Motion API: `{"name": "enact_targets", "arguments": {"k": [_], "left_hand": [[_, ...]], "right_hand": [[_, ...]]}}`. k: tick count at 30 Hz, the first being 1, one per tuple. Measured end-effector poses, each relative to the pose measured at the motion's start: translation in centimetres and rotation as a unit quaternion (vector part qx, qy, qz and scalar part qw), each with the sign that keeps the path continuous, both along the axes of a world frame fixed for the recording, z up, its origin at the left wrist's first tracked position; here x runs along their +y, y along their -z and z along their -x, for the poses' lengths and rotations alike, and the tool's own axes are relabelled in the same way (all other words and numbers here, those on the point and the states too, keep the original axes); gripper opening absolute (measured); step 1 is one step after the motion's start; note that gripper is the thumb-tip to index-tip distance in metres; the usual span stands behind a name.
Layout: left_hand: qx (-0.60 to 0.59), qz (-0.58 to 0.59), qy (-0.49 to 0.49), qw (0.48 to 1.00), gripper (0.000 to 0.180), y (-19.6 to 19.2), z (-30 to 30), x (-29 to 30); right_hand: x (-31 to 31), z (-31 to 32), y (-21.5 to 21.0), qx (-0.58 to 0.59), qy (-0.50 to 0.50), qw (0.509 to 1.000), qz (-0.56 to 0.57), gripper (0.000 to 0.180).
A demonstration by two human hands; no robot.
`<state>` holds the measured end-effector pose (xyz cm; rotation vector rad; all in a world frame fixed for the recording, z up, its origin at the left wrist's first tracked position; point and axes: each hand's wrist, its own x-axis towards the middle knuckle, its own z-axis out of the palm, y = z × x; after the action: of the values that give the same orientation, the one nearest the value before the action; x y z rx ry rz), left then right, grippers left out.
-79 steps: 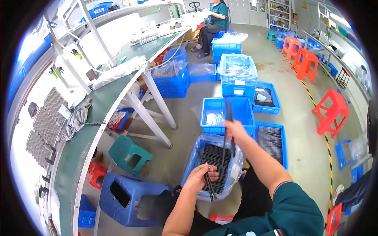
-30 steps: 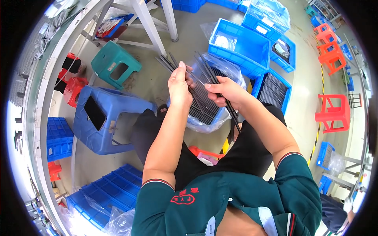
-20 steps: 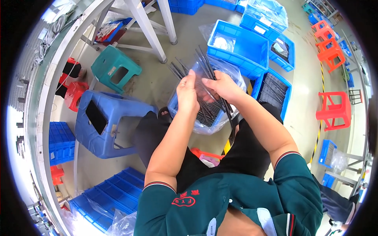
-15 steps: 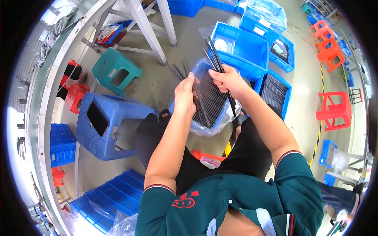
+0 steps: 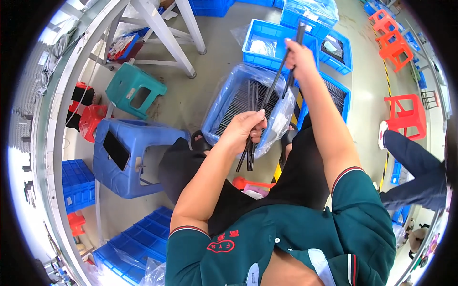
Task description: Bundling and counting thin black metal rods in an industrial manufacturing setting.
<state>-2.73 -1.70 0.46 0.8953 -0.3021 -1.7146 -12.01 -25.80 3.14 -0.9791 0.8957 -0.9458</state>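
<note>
My left hand (image 5: 244,129) is closed around a few thin black rods (image 5: 250,159), which stick out above and below my fingers. Farther up and to the right, my right hand (image 5: 301,59) grips a bundle of black rods (image 5: 300,33) pointing away from me. One long rod slants from the left hand's bunch up toward the right hand. Below both hands stands a blue bin (image 5: 208,126) lined with clear plastic (image 5: 281,121). Many similar dark rods (image 5: 234,107) lie side by side inside it. Which ends my right palm covers is hidden.
Behind the lined bin stand an open blue crate (image 5: 248,40) and further crates. Another blue crate (image 5: 344,107) with dark rods sits right. At left are a blue stool (image 5: 105,167) bearing a phone (image 5: 116,150) and a green stool (image 5: 126,90). A person's leg (image 5: 410,159) shows at right.
My right hand has moved up and right with its bundle, while my left hand has come lower and toward the right. A person's legs have come into view at the right.
</note>
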Motion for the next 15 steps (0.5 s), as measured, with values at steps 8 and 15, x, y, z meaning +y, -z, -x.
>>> {"name": "enact_targets", "arguments": {"k": [8, 15], "left_hand": [[-0.007, 0.037, -0.135, 0.99, 0.032, 0.4, -2.7, -0.5], [0.019, 0.045, -0.039, 0.998, 0.03, 0.6, -2.1, -0.1]], "right_hand": [[8.0, -1.4, 0.1, 0.103, -0.235, 0.963, -0.078, 0.025], [10.4, -3.7, 1.4, 0.215, -0.353, 0.907, 0.083, 0.022]]}}
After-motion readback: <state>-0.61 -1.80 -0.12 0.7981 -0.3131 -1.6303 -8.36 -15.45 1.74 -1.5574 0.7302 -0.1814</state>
